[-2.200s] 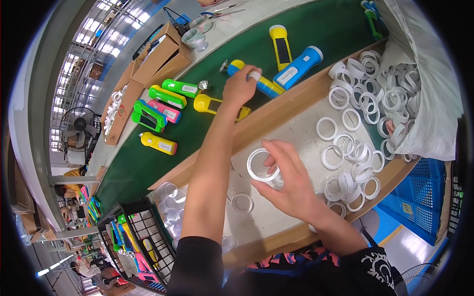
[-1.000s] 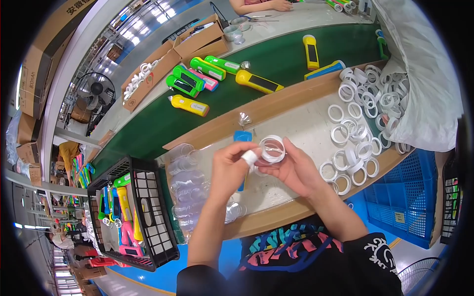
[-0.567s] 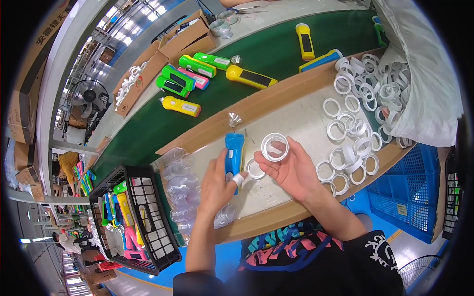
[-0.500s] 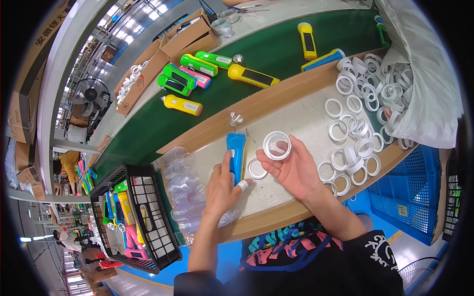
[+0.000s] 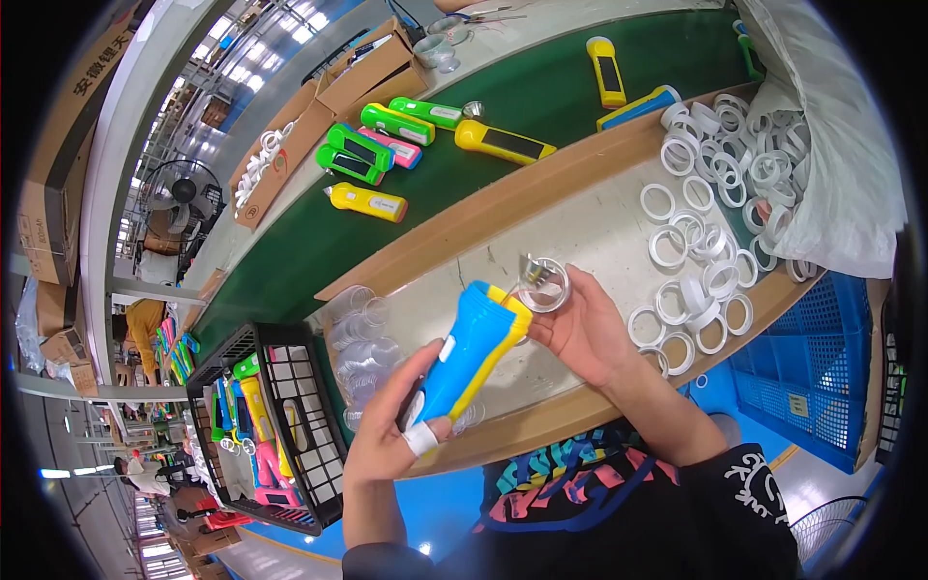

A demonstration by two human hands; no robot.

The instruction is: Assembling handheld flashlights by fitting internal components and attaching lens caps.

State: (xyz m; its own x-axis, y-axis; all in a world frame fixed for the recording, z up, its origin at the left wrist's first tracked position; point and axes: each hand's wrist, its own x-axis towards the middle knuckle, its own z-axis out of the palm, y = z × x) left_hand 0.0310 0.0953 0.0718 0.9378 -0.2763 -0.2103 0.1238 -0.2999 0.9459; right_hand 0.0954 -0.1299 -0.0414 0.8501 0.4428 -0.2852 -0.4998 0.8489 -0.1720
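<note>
My left hand is closed round a blue and yellow flashlight body, held tilted with its open head up and to the right. A silver reflector cup sticks out from that head and overlaps the ring in my right hand. The right hand pinches a white ring with a clear lens by its edge, close to the flashlight's mouth. Whether the reflector sits inside the ring I cannot tell. Both hands are above a cardboard-edged tray.
Loose white rings cover the tray's right side, below a white plastic bag. Clear lenses lie at its left. Beyond runs a green belt with several flashlights. A black crate stands left, a blue crate right.
My left hand has lifted the flashlight off the tray and tilted it toward my right hand. The reflector came along and now meets the ring, which has stayed nearly in place.
</note>
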